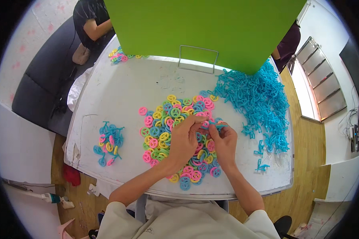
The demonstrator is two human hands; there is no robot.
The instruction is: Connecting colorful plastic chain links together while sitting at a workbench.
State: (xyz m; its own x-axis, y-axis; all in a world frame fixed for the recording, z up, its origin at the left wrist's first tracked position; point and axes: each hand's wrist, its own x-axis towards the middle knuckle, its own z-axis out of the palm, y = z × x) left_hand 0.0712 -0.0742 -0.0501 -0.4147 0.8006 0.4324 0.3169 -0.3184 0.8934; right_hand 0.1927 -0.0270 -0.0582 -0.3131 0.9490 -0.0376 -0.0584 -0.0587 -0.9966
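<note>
Over the heap of small plastic wheels (163, 137) in pink, yellow, green and blue, both my hands meet fingertip to fingertip. My right hand (225, 145) is closed, its thumb and fingers pinching a thin blue plastic piece (216, 125) that reaches toward the other hand. My left hand (182, 137) is closed too, fingertips pinched beside the end of that piece. A pink wheel (204, 124) shows at the left fingertips; whether it is held or lies in the heap I cannot tell.
A large pile of blue plastic pieces (259, 99) covers the table's right side. At left lies a small group of blue parts with wheels (109, 143). A green panel (203, 32) with a wire handle (198, 59) stands across the back. Two people sit beyond, partly hidden.
</note>
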